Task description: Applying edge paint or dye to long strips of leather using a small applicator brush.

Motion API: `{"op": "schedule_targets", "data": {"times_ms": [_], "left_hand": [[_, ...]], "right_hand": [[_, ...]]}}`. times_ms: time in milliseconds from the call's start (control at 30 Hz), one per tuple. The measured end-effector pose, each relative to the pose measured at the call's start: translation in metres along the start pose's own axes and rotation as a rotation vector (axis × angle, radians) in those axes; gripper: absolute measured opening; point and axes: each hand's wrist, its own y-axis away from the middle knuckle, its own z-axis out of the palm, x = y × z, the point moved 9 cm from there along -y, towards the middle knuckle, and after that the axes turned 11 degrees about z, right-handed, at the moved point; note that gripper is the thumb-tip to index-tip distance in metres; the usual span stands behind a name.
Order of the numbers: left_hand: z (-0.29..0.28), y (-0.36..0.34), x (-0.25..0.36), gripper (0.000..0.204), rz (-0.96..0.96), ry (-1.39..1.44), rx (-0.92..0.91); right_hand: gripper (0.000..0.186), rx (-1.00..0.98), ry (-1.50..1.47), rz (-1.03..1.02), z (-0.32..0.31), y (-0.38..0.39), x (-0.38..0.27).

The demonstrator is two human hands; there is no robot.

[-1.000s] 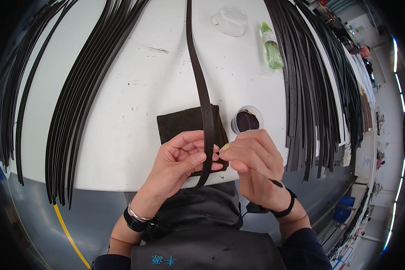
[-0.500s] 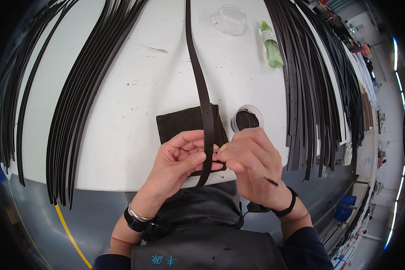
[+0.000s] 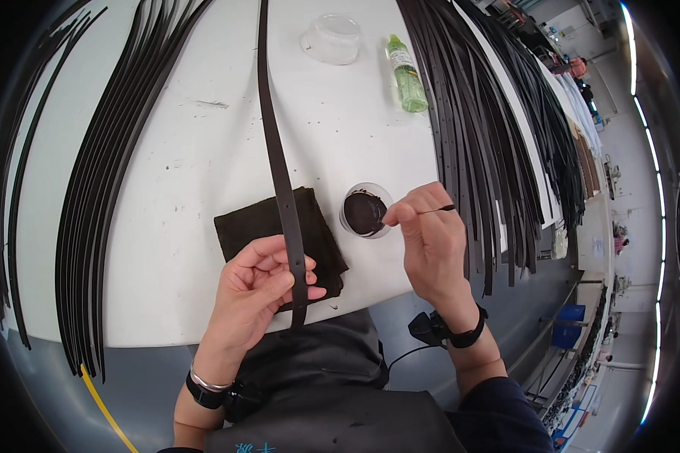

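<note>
My left hand [image 3: 251,291] pinches a long dark leather belt strap [image 3: 278,170] near its lower end, thumb in front and fingers behind. Small holes show along the strap, which runs away over the table toward the far edge. Beneath it lies a folded black cloth [image 3: 242,226]. In my right hand [image 3: 436,253] is a thin cotton swab [image 3: 433,211]; its black-tipped end sticks out to the right, and its other end is hidden by the fingers. That hand is at the right rim of a clear plastic cup [image 3: 365,211] with black stuff in it.
A white table [image 3: 196,162] carries hanging bundles of dark straps [image 3: 125,151] on the left and more straps [image 3: 480,136] on the right. Farther back stand a clear plastic tub [image 3: 332,39] and a green bottle [image 3: 406,74].
My right hand has left the strap and moved to the cup with the swab. My left hand still holds the strap, now facing more toward me. The whole view has shifted.
</note>
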Motion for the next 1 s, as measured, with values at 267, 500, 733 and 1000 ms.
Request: {"op": "schedule_targets", "data": {"times_ms": [267,500,733,1000], "left_hand": [[-0.001,-0.001,-0.001,0.034,0.009,-0.002,0.003],[0.0,-0.001,-0.002,0.034,0.011,-0.005,-0.002],[0.001,0.001,0.001,0.034,0.006,-0.003,0.002],[0.006,-0.003,-0.002,0.033,-0.021,0.039,-0.029]], "right_hand": [[0.018,-0.034,0.061,-0.037,0.014,0.004,0.007],[0.018,-0.058,0.074,-0.037,0.017,0.005,0.008],[0.012,0.009,-0.072,0.03,-0.007,0.002,-0.001],[0.025,-0.026,-0.426,0.006,-0.01,0.01,-0.038]]}}
